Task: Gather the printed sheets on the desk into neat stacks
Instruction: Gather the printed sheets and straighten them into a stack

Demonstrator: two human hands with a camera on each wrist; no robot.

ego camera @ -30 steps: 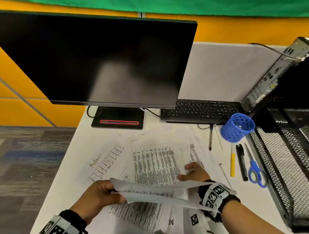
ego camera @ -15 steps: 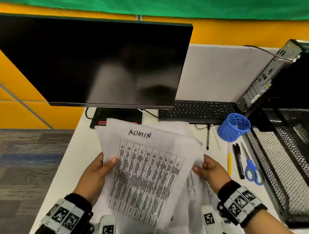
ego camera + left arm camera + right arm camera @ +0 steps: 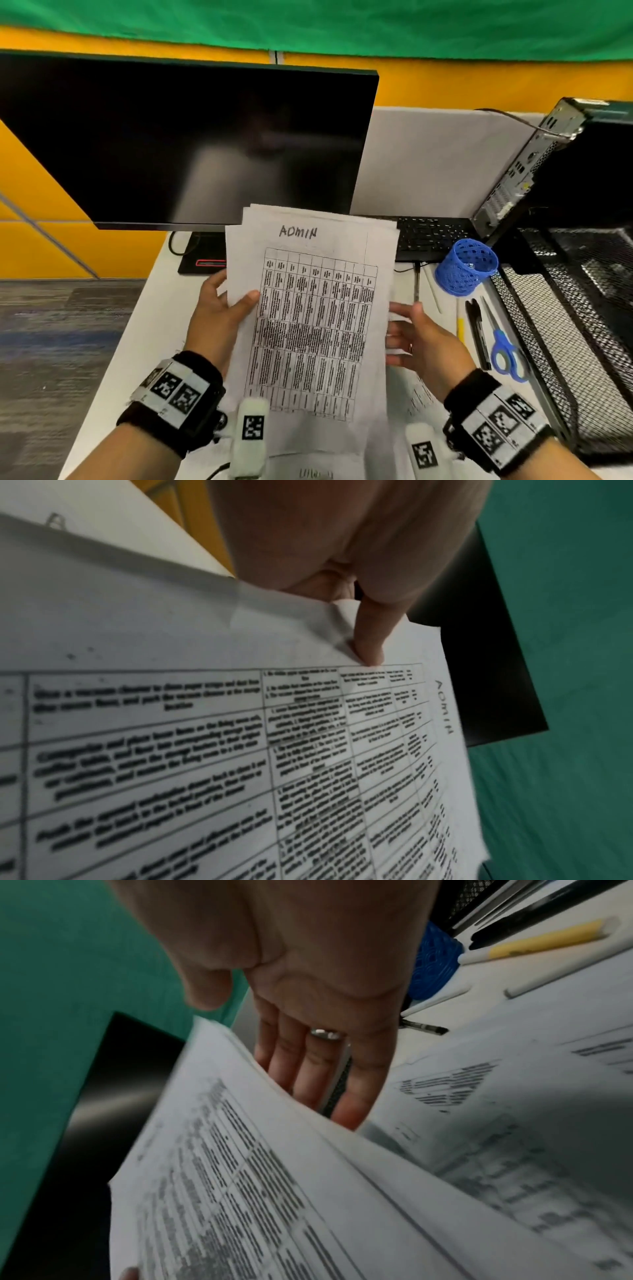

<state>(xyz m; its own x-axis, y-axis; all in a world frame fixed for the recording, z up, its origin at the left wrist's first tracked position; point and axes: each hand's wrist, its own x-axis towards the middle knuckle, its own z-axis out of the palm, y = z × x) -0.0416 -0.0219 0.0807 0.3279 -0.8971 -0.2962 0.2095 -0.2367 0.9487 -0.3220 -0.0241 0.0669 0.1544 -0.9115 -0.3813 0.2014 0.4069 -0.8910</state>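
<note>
Moved: sheaf (image 3: 318, 308) now raised upright, squarer than before
Left hand (image 3: 219, 318): thumb pinching sheaf's left edge
Right hand (image 3: 421, 335): fingers straight against right edge
Desk (image 3: 137, 342): loose sheets (image 3: 496, 1123) remain
Farther: one blue cup (image 3: 467, 266), one scissors (image 3: 507, 353), one monitor (image 3: 178, 144)

Bare desk (image 3: 130, 342) lies open leftward; pen cup (image 3: 466, 270), scissors (image 3: 507, 353) and mesh tray (image 3: 582, 325) crowd the right.

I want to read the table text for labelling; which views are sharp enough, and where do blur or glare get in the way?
Head view: ADMIN sheet heading legible, table cells too small, pale glare on the monitor. Left wrist view: near rows large but soft, far columns tiny beside the left hand. Right wrist view: print motion-smeared, dim under the right hand.
</note>
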